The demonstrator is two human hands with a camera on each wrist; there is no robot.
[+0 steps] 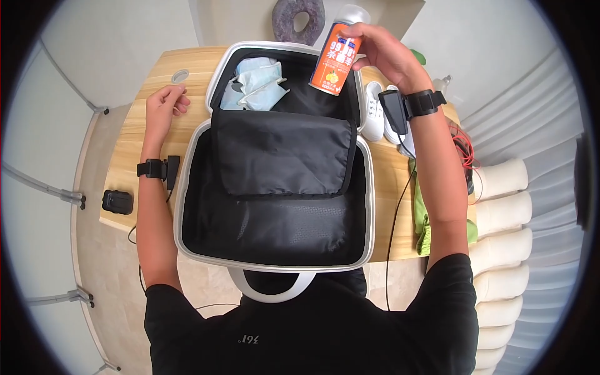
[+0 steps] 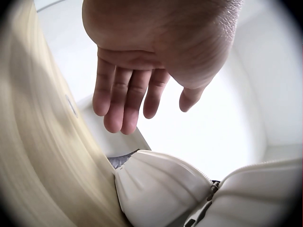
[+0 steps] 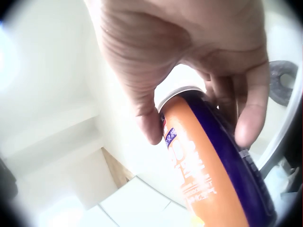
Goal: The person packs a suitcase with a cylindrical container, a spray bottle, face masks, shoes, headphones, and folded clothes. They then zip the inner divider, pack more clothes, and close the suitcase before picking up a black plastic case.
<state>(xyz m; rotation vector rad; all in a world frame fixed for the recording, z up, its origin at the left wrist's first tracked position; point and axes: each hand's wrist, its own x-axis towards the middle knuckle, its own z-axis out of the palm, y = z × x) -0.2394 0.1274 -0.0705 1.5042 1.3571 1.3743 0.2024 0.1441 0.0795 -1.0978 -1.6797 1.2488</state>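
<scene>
An orange spray can (image 1: 337,59) with a clear cap is held tilted in my right hand (image 1: 387,53), over the far right part of an open white suitcase (image 1: 180,187). In the right wrist view, the thumb and fingers grip the can's upper end (image 3: 203,156) from both sides. Inside the suitcase's far half lie pale blue face masks (image 1: 256,84). A black fabric flap (image 1: 284,153) drapes across the middle, over part of the black-lined near half. My left hand (image 1: 165,106) hovers by the suitcase's left side, fingers relaxed, holding nothing; the left wrist view shows its palm (image 2: 156,42).
White shoes (image 1: 373,115) stand on the wooden table (image 1: 134,140) right of the suitcase. Nearby are a green cloth (image 1: 422,212) and a red cable (image 1: 462,150). A small black case (image 1: 117,202) lies at the left edge. Beyond the suitcase is a purple-grey ring-shaped cushion (image 1: 283,22).
</scene>
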